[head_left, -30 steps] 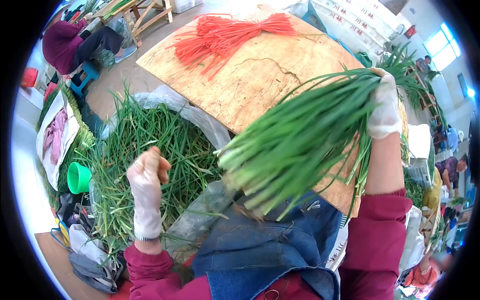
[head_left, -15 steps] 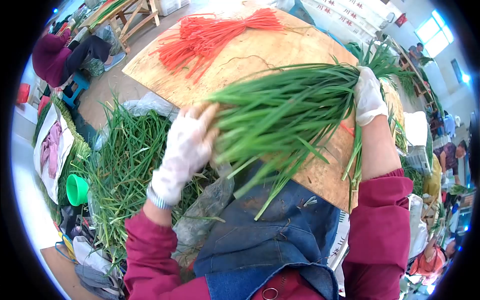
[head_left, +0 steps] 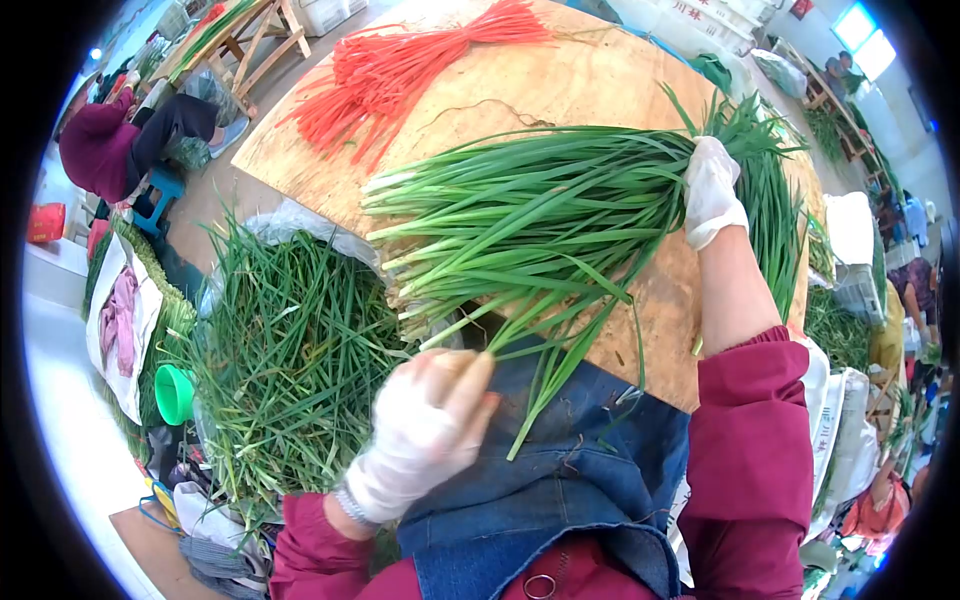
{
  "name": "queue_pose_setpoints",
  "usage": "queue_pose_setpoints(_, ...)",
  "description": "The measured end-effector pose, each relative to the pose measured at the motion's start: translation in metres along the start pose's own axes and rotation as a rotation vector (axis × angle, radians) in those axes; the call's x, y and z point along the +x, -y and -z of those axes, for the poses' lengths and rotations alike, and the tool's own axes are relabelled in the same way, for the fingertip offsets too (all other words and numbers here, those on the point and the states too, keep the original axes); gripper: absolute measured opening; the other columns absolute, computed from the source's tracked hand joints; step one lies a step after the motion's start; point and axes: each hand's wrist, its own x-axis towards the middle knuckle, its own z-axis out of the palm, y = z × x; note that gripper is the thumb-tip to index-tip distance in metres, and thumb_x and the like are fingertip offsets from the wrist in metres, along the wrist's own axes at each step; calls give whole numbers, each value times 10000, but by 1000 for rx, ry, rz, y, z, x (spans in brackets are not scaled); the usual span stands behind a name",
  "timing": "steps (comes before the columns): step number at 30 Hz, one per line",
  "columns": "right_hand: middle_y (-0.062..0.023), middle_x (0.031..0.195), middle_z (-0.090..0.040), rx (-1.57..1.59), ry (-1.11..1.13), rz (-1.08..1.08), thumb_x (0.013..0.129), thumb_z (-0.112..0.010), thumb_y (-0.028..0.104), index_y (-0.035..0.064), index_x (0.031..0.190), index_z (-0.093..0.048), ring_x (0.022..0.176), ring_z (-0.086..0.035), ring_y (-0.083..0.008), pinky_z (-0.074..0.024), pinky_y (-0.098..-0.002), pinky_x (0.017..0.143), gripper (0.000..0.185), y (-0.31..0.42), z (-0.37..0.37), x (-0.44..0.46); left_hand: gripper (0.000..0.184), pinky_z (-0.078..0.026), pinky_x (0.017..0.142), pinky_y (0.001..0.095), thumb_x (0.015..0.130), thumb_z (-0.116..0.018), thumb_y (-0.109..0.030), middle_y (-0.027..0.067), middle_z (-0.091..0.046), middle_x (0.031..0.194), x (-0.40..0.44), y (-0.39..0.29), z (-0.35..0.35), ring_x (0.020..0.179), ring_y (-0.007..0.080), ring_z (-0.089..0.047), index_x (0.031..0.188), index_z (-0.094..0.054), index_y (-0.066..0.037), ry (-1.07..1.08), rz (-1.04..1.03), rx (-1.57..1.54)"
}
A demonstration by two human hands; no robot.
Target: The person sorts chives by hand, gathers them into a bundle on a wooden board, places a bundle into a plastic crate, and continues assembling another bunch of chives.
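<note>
A large bunch of garlic chives (head_left: 540,200) lies fanned over the board, pale stem ends to the left. My right hand (head_left: 715,190), in a thin whitish glove, is closed round the bunch near its leafy end. My left hand (head_left: 430,425), gloved too, is closed below the pale ends, its thumb and fingers pinched at the lower end of a chive stalk hanging from the bunch. A few stalks droop over the board's near edge toward my denim apron (head_left: 540,480). More chive leaves hang past my right wrist.
On the wooden board (head_left: 440,140) lies a bundle of red ties (head_left: 400,75). Left of it, a heap of loose chives (head_left: 300,350) fills a plastic-lined container beside a green cup (head_left: 174,394). A seated person (head_left: 110,150) is at upper left; other people are at right.
My left hand has moved down and right from the stem ends and closed into a pinch. The bunch has spread out to the left, and my right hand has shifted slightly left.
</note>
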Motion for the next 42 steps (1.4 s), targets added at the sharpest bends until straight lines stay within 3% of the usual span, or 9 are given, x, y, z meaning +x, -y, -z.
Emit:
queue_pose_setpoints(11, -63, 598, -615, -1173, -161, 709, 740, -664, 143, 108, 687, -681, 561, -620, -199, -430, -314, 454, 66, -44, -7, 24, 269, -470, 608, 347, 645, -692, 15, 80, -559, 813, -4, -2, -30, 706, 258, -574, 900, -609, -10, -20, -102, 214)
queue_pose_setpoints(13, -104, 640, -607, -533, -154, 249, 768, -587, 156, 59, 706, -649, 567, -579, -220, -423, -342, 494, 130, -20, -7, 7, 263, -477, 611, 341, 642, -695, 26, 89, -569, 815, -12, -8, -21, 722, 262, -583, 887, -606, -11, -97, -132, 102)
queue_pose_setpoints(19, -70, 594, -563, -354, -183, 245, 735, -578, 106, 63, 655, -625, 499, -498, -186, -386, -344, 463, 102, -68, -26, 52, 312, -474, 689, 371, 689, -678, 21, 144, -574, 959, -2, 13, -9, 818, 303, -570, 993, -605, 5, -182, 166, 348)
queue_pose_setpoints(22, -108, 696, -603, 302, -115, -359, 783, -540, 165, 12, 739, -618, 583, -545, -224, -429, -367, 528, 178, -12, -13, 13, 374, -493, 676, 369, 711, -670, -19, 131, -585, 994, 18, 22, -18, 820, 310, -594, 1077, -606, -67, -46, 148, 309)
queue_pose_setpoints(26, -62, 599, -606, -705, -162, 431, 742, -616, 83, 101, 655, -666, 578, -621, -222, -434, -316, 458, 102, -113, -34, 83, 294, -494, 613, 367, 739, -641, -32, 110, -593, 910, 30, 32, -18, 743, 312, -607, 1026, -605, -81, 143, 167, 224)
queue_pose_setpoints(31, -72, 601, -604, -630, -175, 452, 745, -613, 83, 96, 650, -665, 581, -623, -220, -436, -311, 455, 108, -140, -43, 100, 130, -478, 579, 369, 747, -639, -13, 123, -576, 779, 18, 32, -15, 702, 333, -593, 856, -579, -51, 114, 215, 48)
queue_pose_setpoints(38, -65, 553, -550, -169, -75, 280, 740, -589, 81, 87, 666, -635, 504, -546, -189, -394, -318, 443, 87, -123, -30, 95, 89, -416, 518, 240, 753, -617, -5, 42, -591, 715, -2, 26, 51, 577, 110, -537, 839, -638, -1, 163, 740, -457)
queue_pose_setpoints(40, -131, 708, -595, 296, -22, -255, 776, -536, 227, -36, 766, -595, 612, -531, -242, -431, -377, 581, 270, -1, -6, -7, 89, -369, 464, 210, 758, -609, -7, 13, -578, 682, -16, 30, 74, 509, 67, -488, 837, -651, -11, 102, 1025, -588)
queue_pose_setpoints(42, -92, 632, -558, 64, -15, 36, 764, -561, 159, 25, 735, -616, 555, -524, -212, -413, -348, 519, 148, -65, -17, 43, 80, -311, 406, 186, 760, -583, -29, -8, -550, 612, -34, 37, 93, 450, 43, -441, 805, -646, -9, 19, 1074, -630)
